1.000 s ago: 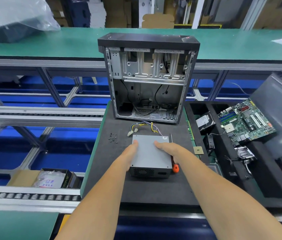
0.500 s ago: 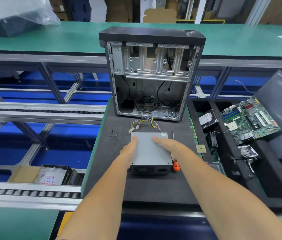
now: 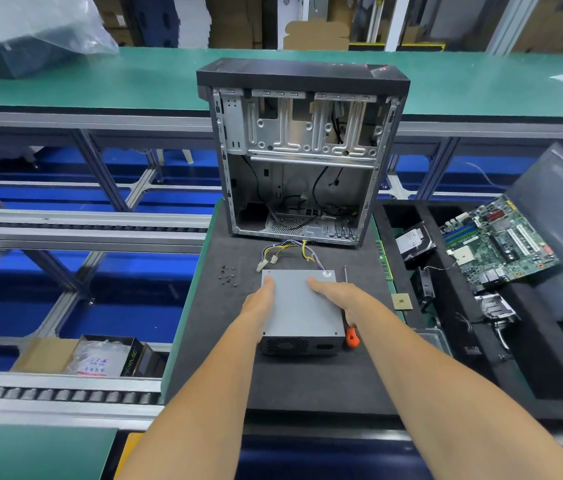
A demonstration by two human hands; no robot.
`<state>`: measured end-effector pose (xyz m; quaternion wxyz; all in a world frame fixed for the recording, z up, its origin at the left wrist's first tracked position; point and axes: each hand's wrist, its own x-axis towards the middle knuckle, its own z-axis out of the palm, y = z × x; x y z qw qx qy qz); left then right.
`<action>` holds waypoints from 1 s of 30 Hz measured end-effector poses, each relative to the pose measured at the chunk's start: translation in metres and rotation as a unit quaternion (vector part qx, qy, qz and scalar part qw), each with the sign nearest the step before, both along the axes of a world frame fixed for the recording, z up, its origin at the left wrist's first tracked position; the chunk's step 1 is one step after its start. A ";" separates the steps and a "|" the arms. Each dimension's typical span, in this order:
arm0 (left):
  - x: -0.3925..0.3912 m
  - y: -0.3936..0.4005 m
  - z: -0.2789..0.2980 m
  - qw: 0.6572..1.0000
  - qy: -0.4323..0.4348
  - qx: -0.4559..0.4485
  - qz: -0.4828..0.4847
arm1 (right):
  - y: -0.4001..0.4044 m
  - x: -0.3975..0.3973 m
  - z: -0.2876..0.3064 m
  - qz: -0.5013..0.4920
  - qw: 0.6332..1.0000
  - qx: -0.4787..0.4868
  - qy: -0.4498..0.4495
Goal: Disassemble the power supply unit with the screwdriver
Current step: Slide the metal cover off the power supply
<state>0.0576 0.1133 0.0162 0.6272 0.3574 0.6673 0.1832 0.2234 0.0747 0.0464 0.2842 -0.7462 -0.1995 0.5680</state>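
Head view: the power supply unit (image 3: 302, 306) lies flat on a dark foam mat (image 3: 307, 382), grey top face up, with its vented black end toward the person. A bundle of coloured wires (image 3: 290, 252) runs from its far end toward the open computer case (image 3: 302, 154), which stands upright at the far edge of the mat.

The left hand (image 3: 259, 304) rests against the left side of the unit, fingers together and extended, thumb lying on the top face. The right hand (image 3: 340, 294) lies on the right part of the top face, fingers straight and close together; neither hand curls round anything.

The screwdriver (image 3: 348, 315) lies on the mat just beside the right side of the unit, metal shaft pointing away, orange handle nearest the person, partly hidden under the right wrist.

A cluster of small dark screws (image 3: 227, 276) sits on the mat left of the unit. To the right, a black tray (image 3: 446, 341) holds a green circuit board (image 3: 496, 242), a hard drive (image 3: 413, 241) and a small square chip (image 3: 402, 301).
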 end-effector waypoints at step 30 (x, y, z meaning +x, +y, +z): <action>-0.004 0.000 0.010 0.999 0.006 -0.008 -0.032 | 0.004 0.007 0.001 0.035 0.999 -0.015 0.023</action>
